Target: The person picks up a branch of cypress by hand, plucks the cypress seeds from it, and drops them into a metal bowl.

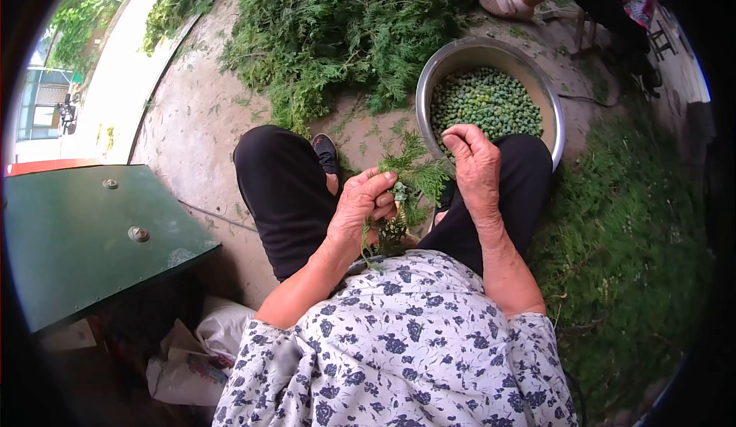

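My left hand is closed around a leafy evergreen sprig, held above my lap. A pale green cone or seed cluster shows at the fingertips of that hand. To the right, my right hand is raised with thumb and forefinger pressed together, just in front of the basin's near rim. Whatever those fingers hold, if anything, is hidden. Small round green cones or seeds lie in a wide metal basin beyond my right knee.
A big heap of evergreen branches lies ahead, with more greenery on the right. A green board with bolts stands at the left, above a white sack. Another person's foot is beside a stool at the upper right.
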Demonstrator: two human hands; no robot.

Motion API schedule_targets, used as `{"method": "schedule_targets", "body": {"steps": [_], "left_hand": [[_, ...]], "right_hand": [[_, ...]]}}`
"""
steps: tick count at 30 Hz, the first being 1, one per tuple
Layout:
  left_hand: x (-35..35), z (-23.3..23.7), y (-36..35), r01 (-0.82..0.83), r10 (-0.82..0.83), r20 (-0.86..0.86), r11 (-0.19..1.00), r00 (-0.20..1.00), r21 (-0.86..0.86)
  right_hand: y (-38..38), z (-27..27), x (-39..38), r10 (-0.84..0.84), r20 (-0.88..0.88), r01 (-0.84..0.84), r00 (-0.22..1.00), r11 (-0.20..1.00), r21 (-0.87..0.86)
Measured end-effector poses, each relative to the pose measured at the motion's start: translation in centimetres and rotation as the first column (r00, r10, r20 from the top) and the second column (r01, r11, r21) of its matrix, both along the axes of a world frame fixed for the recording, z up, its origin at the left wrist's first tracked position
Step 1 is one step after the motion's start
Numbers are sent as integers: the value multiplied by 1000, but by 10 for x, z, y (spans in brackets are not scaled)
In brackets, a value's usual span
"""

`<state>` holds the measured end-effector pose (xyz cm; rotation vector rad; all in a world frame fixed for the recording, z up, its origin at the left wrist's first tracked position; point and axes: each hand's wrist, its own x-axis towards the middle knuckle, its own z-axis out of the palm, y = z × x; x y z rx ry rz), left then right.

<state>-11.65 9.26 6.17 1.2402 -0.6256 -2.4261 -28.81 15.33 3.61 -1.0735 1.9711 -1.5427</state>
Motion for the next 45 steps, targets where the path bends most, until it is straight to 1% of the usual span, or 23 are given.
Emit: {"method": "schedule_targets", "body": {"steps": [1, 2, 3, 5, 8, 9, 11, 12, 14, 18, 19, 20, 21, 23, 26, 29, 31, 33, 35, 38, 41, 42, 45], "left_hand": [[2, -2, -1, -1, 1, 1, 1000, 1000, -1], [4, -6, -1, -51, 51, 26, 999, 998, 8], [5, -9, -1, -102, 101, 50, 995, 994, 16], [4, -8, 0, -135, 134, 65, 991, 989, 14], [4, -10, 0, -157, 157, 9, 987, 987, -18], [3, -10, 0, -156, 156, 10, 988, 988, -19], [0, -9, -1, -157, 158, 1, 987, 988, -18], [0, -11, 0, -157, 157, 2, 987, 988, -18], [1, -16, 0, -98, 100, 20, 992, 995, -78], [3, -18, 4, -33, 48, 94, 987, 994, -155], [4, -17, 5, -34, 49, 94, 987, 994, -155], [5, -16, 5, -41, 46, 29, 991, 999, -130], [5, -15, 5, -47, 43, -37, 993, 998, -105], [5, -16, 3, -57, 56, -6, 992, 998, -113], [8, -20, -2, -81, 84, 37, 994, 996, -69], [6, -16, -1, -164, 168, -57, 984, 984, 68], [7, -16, -2, -167, 173, -71, 983, 982, 81], [7, -17, -3, -166, 174, -83, 981, 981, 96], [7, -18, -4, -154, 164, -97, 983, 982, 97], [6, -16, -2, -120, 124, -55, 990, 991, 76], [6, -17, -1, -66, 67, -30, 998, 997, 23], [4, -15, -1, -66, 66, -30, 998, 997, 22], [0, -12, 1, -106, 107, 24, 993, 994, -50]], "right_hand": [[2, 2, -7, -10, 121, 6, 993, 999, 32], [2, -7, -14, 23, 270, -11, 963, 999, -47], [1, 4, -13, 43, 508, 27, 860, 991, -129], [3, 17, -6, 137, 708, 51, 692, 970, -238], [11, 17, 9, 265, 672, -259, 691, 959, -111], [10, 12, 19, 303, 470, -303, 829, 950, -79], [7, 17, 35, 326, 192, -336, 926, 941, 24], [6, 15, 39, 325, 192, -336, 926, 942, 24], [5, 8, 45, 293, 29, -294, 956, 955, 33], [5, 2, 39, 386, 118, -390, 915, 921, 15], [5, 2, 37, 355, 498, -406, 791, 914, -7], [5, 2, 34, 273, 798, -412, 537, 911, -35], [4, -2, 30, 212, 891, -358, 401, 932, -61], [7, -9, 23, 218, 964, -308, 151, 937, -164], [7, -8, 10, 322, 944, -240, 67, 924, -298], [9, -6, 7, 289, 950, -115, 114, 954, -277], [11, -5, 10, 264, 958, -99, 111, 962, -254], [14, -8, 14, 261, 965, -115, 10, 959, -258], [15, -29, 19, 231, 973, -114, 26, 967, -227], [13, -31, 26, 249, 953, -332, 176, 926, -180], [7, -4, 33, 217, 957, -351, 194, 926, -139], [5, 5, 36, 232, 938, -350, 256, 927, -134], [6, -10, 36, 264, 903, -338, 340, 930, -144]]}}
